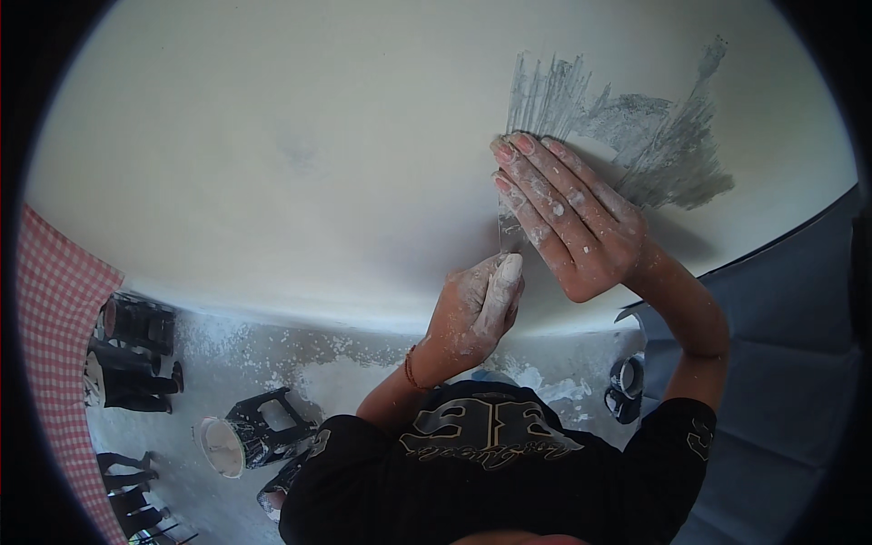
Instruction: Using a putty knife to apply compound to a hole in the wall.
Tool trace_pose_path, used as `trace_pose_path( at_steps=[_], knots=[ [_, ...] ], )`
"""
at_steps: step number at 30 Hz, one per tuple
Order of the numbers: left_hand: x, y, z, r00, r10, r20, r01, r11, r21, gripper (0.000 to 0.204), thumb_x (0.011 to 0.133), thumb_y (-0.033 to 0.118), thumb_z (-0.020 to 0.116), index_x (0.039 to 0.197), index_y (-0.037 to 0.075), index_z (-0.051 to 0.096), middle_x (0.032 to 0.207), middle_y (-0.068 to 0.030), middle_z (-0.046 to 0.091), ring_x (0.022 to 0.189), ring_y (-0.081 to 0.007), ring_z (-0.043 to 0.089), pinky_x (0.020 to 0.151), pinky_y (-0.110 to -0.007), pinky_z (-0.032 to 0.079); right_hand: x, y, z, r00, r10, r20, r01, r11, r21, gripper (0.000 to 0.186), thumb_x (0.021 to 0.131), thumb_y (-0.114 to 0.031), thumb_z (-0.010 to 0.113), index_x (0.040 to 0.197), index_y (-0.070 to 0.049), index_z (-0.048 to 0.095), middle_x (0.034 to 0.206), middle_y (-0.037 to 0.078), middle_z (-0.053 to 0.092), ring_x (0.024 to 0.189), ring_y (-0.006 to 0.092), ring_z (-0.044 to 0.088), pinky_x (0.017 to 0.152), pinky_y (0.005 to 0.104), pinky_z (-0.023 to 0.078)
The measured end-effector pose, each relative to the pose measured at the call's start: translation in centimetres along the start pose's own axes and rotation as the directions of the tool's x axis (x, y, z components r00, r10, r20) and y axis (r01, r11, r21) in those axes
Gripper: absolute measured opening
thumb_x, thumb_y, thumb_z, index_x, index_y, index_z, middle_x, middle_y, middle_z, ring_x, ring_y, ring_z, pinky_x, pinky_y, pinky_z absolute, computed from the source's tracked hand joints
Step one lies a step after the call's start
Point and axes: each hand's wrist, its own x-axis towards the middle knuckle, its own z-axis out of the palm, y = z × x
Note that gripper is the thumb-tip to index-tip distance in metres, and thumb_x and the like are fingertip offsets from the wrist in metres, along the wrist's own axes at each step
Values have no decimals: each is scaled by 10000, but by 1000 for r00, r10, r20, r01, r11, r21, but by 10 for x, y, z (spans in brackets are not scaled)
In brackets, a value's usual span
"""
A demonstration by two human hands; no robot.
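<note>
My left hand (474, 307), dusted with white, is closed around the grip end of a putty knife (510, 234). Its thin metal blade points up along the pale wall surface (272, 118). My right hand (574, 218) lies flat over the upper part of the blade, fingers stretched out side by side and spotted with white paste. The palm side and most of the blade are hidden beneath it. A rough grey streaked patch (672, 145) spreads over the wall just beyond my right fingers.
Below left, a bucket of pale paste (221, 447) is beside a black stool (283, 411) on the splattered floor (345, 381). Another bucket (625, 374) sits at right. Checked cloth (64, 300) hangs left, grey sheeting (781, 391) right. People's dark-clothed legs (141, 386) show at far left.
</note>
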Motion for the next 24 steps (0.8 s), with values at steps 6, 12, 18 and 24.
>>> trace_pose_path(
  at_steps=[6,12,18,24],
  knots=[
    [5,6,-6,999,28,23,-30,998,50,430,1107,289,449,784,19,536,568,-17,476,490,-123,470,514,-309,401,5,5,0,1000,-13,5,13,1000,7,265,941,-80,594,1123,58,728,1283,234,687,1271,345,633,1099,463,525],
    [14,17,-4,986,164,-43,-162,986,49,569,1115,397,390,674,45,464,507,-2,423,427,-95,425,426,-255,294,13,14,3,997,-19,-70,17,999,-34,274,934,-87,604,1134,56,724,1291,230,684,1278,339,627,1101,468,524],
    [18,40,-10,995,99,10,-100,994,51,471,1112,325,449,752,31,523,529,2,450,466,-103,449,486,-294,382,24,21,-10,996,42,-80,-46,998,-44,324,907,-108,607,1161,55,723,1302,196,689,1284,323,626,1109,452,515],
    [22,42,-7,993,113,-23,-112,993,47,527,1115,383,434,724,37,506,521,10,429,465,-90,431,479,-274,360,25,27,-9,988,33,-154,-50,993,-108,347,871,-100,616,1169,37,731,1307,188,688,1287,317,624,1127,444,498]
  ],
)
